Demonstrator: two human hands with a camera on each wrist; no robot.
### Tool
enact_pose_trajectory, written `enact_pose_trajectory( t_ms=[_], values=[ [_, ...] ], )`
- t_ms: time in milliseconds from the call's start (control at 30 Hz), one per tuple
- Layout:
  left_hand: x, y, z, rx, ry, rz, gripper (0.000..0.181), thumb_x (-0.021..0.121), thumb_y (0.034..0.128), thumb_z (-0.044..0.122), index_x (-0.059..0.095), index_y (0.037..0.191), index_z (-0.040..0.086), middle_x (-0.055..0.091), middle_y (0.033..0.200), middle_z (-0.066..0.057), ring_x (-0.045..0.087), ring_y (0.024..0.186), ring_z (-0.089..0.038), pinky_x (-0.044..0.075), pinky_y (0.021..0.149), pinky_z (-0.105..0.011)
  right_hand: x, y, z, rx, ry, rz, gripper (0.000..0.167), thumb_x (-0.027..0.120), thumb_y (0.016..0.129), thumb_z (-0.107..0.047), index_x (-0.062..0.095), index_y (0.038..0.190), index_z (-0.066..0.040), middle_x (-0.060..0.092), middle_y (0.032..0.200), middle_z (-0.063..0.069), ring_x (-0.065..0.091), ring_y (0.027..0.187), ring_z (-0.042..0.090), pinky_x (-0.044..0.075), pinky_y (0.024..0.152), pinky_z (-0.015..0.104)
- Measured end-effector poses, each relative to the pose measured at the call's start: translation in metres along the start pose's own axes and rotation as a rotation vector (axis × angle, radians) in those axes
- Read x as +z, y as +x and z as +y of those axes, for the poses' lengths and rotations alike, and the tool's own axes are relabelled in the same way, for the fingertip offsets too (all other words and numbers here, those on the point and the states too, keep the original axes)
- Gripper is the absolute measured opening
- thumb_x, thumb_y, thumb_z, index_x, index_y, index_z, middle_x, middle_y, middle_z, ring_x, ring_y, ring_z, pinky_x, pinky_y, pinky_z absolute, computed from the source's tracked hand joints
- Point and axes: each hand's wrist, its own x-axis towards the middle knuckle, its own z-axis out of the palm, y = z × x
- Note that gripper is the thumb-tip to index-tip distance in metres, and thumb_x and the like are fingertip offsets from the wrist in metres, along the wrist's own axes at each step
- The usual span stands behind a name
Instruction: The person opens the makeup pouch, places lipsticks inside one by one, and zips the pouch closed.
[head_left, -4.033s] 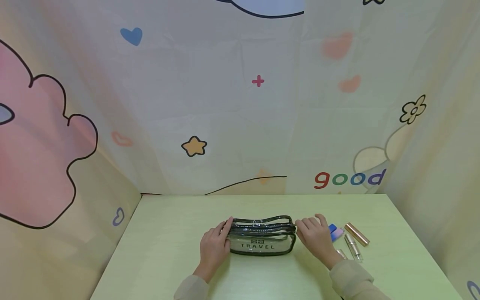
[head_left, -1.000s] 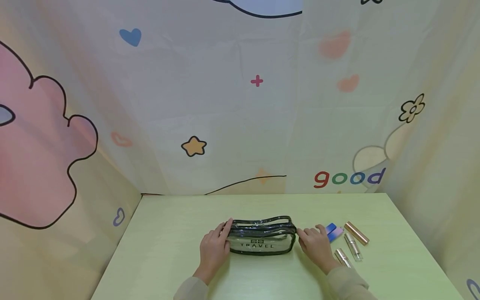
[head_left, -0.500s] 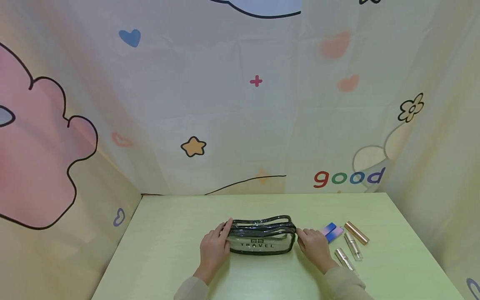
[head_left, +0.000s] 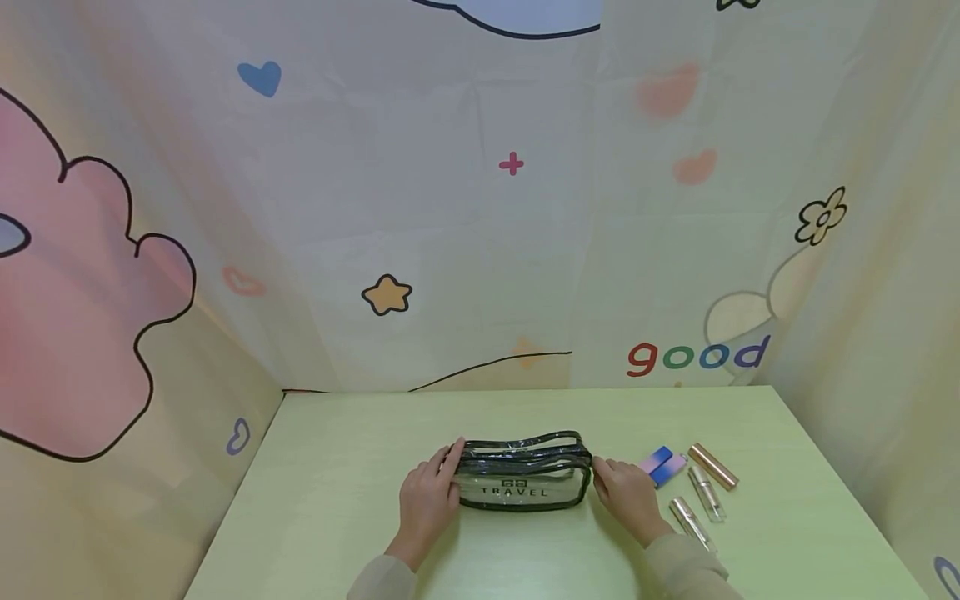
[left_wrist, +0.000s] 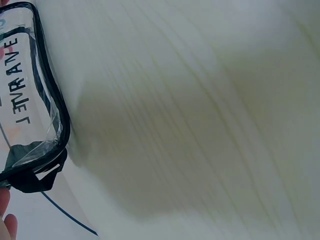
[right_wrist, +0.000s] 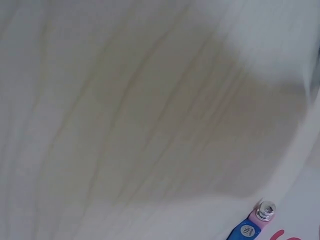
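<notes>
A clear plastic toiletry bag [head_left: 491, 498] with black edging and the word TRAVEL sits upright on the table. My left hand [head_left: 427, 502] grips its left end, the thumb side along the top edge and other fingers hidden behind. At the right end, my right hand [head_left: 628, 498] pinches the upper corner with its fingers curled; whether a zipper pull is between them cannot be made out. In the left wrist view, the bag's end [left_wrist: 25, 135] shows a black tab, with fingertips [left_wrist: 9, 226] below it. The right wrist view does not show the right hand plainly.
Right of the right hand lie a blue-and-pink item [head_left: 664, 468], a copper-coloured tube [head_left: 713, 465] and two clear-ended tubes, one farther [head_left: 707, 493] and one nearer [head_left: 692, 523]. The blue-and-pink item's metal end [right_wrist: 265, 210] shows in the right wrist view. Printed cloth walls surround the table [head_left: 337, 467].
Over four seconds, my right hand shifts slightly nearer along the bag's right end, uncovering more of the blue-and-pink item and the nearest tube. The left hand and bag stay almost still.
</notes>
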Motion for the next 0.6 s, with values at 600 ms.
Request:
enact_pose_trajectory(
  t_ms=[600],
  values=[
    [-0.01,0.009,-0.002,0.032,-0.069,-0.019,0.064,0.055,0.0608,0.011,0.051,0.125,0.012,0.059,0.113,-0.006,0.057,0.089,-0.022,0.047,0.068,-0.032,-0.029,0.029,0.001,0.153,0.1,-0.035,0.024,0.06,0.068,-0.003,0.061,0.092,-0.004,0.062,0.075,0.005,0.053,0.056,0.014,0.037,0.041,0.022]
  ],
)
